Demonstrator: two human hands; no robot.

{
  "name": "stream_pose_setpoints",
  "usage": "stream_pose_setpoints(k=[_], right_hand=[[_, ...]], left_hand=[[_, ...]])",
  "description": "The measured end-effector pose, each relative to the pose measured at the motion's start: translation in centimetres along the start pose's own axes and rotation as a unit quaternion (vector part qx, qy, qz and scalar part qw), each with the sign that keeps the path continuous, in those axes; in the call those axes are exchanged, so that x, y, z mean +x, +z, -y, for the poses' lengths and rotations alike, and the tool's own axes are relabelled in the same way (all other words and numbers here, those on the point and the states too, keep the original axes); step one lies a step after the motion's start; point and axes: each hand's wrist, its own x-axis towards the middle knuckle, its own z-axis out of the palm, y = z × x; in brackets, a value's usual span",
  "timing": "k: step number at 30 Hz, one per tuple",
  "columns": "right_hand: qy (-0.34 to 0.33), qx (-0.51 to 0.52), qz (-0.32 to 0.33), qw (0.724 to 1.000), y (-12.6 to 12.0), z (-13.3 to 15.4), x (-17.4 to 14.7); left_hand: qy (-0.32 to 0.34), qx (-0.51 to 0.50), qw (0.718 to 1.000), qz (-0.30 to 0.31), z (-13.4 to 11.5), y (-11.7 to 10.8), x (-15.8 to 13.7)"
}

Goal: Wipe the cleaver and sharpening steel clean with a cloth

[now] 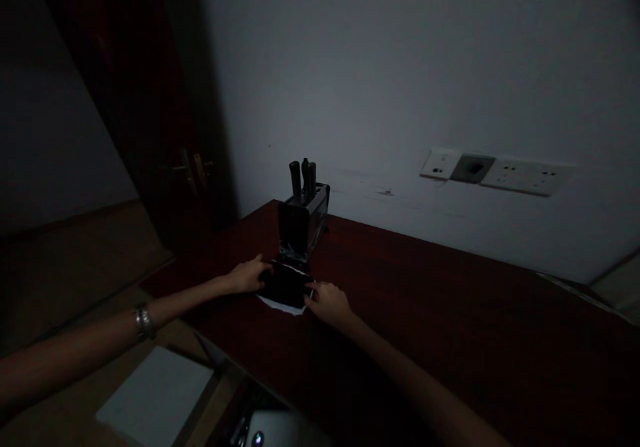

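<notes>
A flat black sheet (285, 286) lies on the dark red tabletop, with a ragged white layer (281, 306) showing along its near edge. My left hand (249, 276) grips its left side, fingers bent over the border. At the right edge, my right hand (330, 302) pinches it between thumb and fingers. Just behind the sheet stands a knife block (295, 230) with a dark front. Several black knife handles (306, 178) stick up from its top. Dim light hides the sheet's exact material.
The wooden table (425, 287) runs along a pale wall with a row of sockets (523, 175). On the left is a dark door (145, 100) with a metal handle. Below the table's near edge are a white flat panel (157, 394) and a pale device (275, 428).
</notes>
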Motion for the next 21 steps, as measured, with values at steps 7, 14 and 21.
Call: stream_pose_setpoints(k=[7, 14, 21], right_hand=[[-0.04, 0.0, -0.052, 0.998, -1.8, -2.4, -1.7], [0.018, -0.069, -0.184, 0.98, -5.7, -11.2, -4.4], [0.111, -0.138, -0.215, 0.96, -10.0, -19.8, -8.3]], left_hand=[[0.139, 0.017, 0.985, -0.102, -6.6, -1.0, 0.0], [0.265, -0.032, 0.951, -0.154, -15.9, 1.5, 6.8], [0.197, -0.059, 0.969, -0.133, -22.7, 5.3, 14.7]])
